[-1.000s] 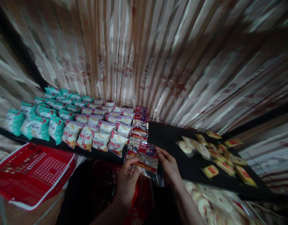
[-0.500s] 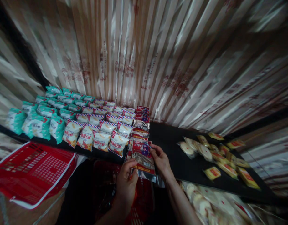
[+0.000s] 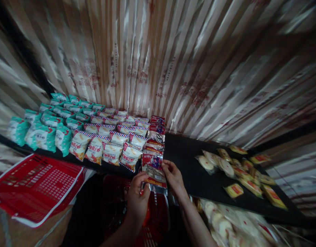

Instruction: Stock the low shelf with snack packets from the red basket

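Both hands hold one red and blue snack packet (image 3: 154,168) at the front edge of a black shelf (image 3: 183,154). My left hand (image 3: 137,195) grips its lower left corner. My right hand (image 3: 174,177) pinches its right side. The packet lies at the front end of a column of the same red packets (image 3: 155,132) that runs back to the wall. Left of that column stand rows of white and orange snack bags (image 3: 111,139), then teal bags (image 3: 51,123).
Loose yellow packets and round white cakes (image 3: 237,168) lie on the right of the shelf. A red basket (image 3: 36,185) sits lower left, another red basket (image 3: 155,216) is under my hands. A lower shelf with more wrapped cakes (image 3: 225,223) is at bottom right. A striped wall stands behind.
The packet has been turned from a tilt to line up with the column and moved left and forward onto the shelf's front edge. Both hands went with it.
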`<state>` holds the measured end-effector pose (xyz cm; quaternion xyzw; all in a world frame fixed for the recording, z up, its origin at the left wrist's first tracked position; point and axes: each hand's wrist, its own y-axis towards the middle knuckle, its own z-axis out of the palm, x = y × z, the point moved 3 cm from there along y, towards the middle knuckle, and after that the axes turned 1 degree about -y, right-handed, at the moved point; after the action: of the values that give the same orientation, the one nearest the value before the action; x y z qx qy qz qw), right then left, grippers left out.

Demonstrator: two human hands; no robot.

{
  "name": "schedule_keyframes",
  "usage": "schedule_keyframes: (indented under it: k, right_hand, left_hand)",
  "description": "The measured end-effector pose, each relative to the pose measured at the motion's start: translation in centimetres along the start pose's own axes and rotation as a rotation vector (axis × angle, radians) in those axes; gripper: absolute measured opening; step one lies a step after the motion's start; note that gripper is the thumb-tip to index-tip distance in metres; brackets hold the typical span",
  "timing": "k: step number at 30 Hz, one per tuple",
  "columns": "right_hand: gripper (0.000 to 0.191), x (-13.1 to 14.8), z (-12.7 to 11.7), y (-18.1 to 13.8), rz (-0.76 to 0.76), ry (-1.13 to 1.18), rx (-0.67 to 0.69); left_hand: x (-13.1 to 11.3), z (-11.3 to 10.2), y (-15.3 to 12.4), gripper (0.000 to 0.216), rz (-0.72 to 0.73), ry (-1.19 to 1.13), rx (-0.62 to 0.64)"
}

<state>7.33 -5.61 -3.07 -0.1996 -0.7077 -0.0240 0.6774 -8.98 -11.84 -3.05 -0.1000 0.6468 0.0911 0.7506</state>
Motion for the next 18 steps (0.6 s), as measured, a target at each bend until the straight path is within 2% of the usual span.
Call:
schedule_keyframes:
  k: [4, 18]
  right_hand:
    - [0.048, 0.1, 0.2, -0.2, -0.041, 0.003, -0.008]
    - [0.041, -1.2, -0.1, 0.9, -0.097, -0.012, -0.029]
  left_hand:
    - [0.1, -0.2, 0.4, 0.020, 0.043, 0.054, 0.016]
    - [1.1, -0.3, 1.3, 0.025, 0.167, 0.180, 0.002]
